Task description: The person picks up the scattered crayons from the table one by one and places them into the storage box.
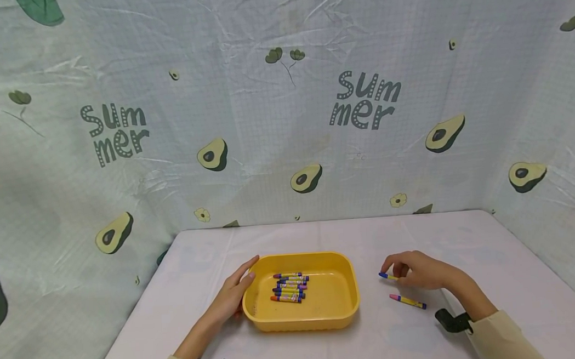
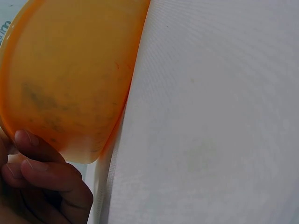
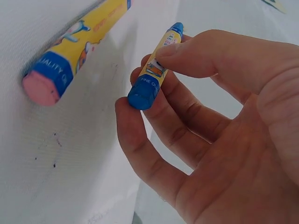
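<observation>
A yellow plastic tray [image 1: 330, 293] sits on the table, and my left hand [image 1: 231, 296] grips its left end. In the left wrist view, fingers [image 2: 56, 175] curl against the tray's outer wall [image 2: 70, 70]. Several crayons [image 1: 291, 298] lie side by side in the tray's left half. To the right of it, my right hand [image 1: 419, 269] pinches a blue crayon [image 3: 152, 77] with a yellow label between thumb and fingers, low over the table. Nearer to me than that hand, a pink crayon [image 1: 408, 301] lies on the table, its flat end facing the right wrist camera.
A pale cloth covers the table [image 1: 367, 345]. Behind and beside it hangs a light curtain [image 1: 253, 104] printed with avocados and lettering. Dark wrist cameras are strapped below both hands, beside beige sleeves [image 1: 505, 339].
</observation>
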Tool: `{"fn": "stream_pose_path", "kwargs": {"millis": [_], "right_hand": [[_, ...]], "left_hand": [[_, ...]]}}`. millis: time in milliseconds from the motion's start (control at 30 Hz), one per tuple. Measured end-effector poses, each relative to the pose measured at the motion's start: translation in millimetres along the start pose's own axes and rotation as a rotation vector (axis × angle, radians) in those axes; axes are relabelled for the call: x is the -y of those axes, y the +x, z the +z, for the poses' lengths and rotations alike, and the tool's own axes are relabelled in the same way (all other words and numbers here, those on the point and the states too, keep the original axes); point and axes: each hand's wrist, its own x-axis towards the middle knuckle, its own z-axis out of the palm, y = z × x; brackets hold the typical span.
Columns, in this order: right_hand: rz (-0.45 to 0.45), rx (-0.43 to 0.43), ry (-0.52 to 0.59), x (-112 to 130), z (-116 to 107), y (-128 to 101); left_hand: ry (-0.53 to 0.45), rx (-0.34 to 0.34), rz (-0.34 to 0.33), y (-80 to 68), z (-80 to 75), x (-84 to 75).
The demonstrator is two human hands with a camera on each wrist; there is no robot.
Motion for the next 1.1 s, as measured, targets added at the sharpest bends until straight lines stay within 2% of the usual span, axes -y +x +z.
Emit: {"fn": "stream_pose_path", "kwargs": {"millis": [800, 1100], "right_hand": [[-0.063, -0.034, 0.018, 3.0, -0.7, -0.3], [-0.045, -0.045, 0.017, 6.3, 3.0, -0.2]], "left_hand": [[0.017, -0.009, 0.011, -0.3, -0.1, 4.3], [0.022, -0.008, 0.02, -1.2, -0.7, 6.1]]}}
